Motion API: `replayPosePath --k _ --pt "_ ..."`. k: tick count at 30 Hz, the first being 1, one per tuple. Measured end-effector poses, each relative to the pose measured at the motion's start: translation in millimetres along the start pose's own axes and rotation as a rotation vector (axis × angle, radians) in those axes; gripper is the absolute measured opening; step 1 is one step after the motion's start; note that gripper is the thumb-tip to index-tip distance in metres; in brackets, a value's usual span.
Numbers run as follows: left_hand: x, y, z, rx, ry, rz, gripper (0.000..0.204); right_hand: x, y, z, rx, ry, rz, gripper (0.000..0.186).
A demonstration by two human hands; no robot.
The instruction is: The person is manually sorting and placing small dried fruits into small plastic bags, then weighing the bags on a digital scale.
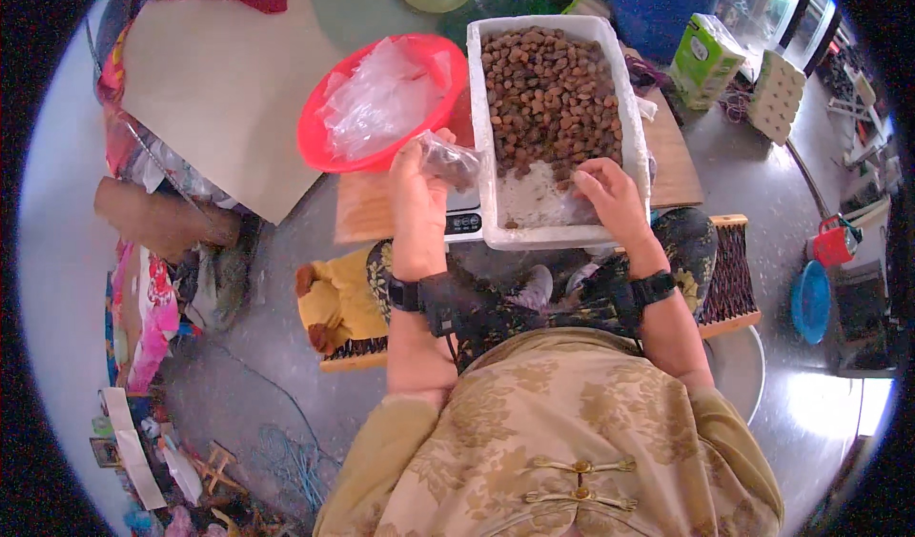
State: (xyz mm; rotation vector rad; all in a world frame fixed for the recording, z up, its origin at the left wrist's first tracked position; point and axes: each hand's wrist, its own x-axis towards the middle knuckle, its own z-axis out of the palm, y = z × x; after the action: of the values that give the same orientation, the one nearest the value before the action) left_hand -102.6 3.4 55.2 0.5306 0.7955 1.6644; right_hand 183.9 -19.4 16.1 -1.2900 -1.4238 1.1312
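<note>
One bare left hand has its fingers closed around one clear, crinkled plastic bag, held beside the left wall of one white rectangular foam box. One bare right hand reaches into the box's near right part, thumb and fingers drawn together by the brown, oval nut-like pieces; whether they pinch one I cannot tell. These pieces, too many to count, crowd the far part; pale floor shows toward the near edge, giving the right fingertips room. One round red plastic bowl leaves a narrow gap beside the box; its thin clear bags overlap past counting.
</note>
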Motion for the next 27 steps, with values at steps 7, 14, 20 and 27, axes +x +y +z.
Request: replayPosePath --k 7,14,20,27 --pt "7.2 0.5 -13.0 0.006 0.126 0.052 0.03 2.7 7.2 1.4 0.119 0.009 -0.043 0.019" --pt "34.3 -38.4 -68.3 0.516 0.028 0.514 0.015 3.4 3.1 2.1 0.052 -0.002 -0.007 0.018" --pt "31.8 -35.0 -97.4 0.394 0.196 0.257 0.011 3.3 4.0 2.7 0.121 -0.014 -0.034 0.017" --pt "21.0 -31.0 -120.6 0.622 0.281 0.182 0.017 4.9 12.3 0.2 0.064 -0.024 -0.092 0.016"
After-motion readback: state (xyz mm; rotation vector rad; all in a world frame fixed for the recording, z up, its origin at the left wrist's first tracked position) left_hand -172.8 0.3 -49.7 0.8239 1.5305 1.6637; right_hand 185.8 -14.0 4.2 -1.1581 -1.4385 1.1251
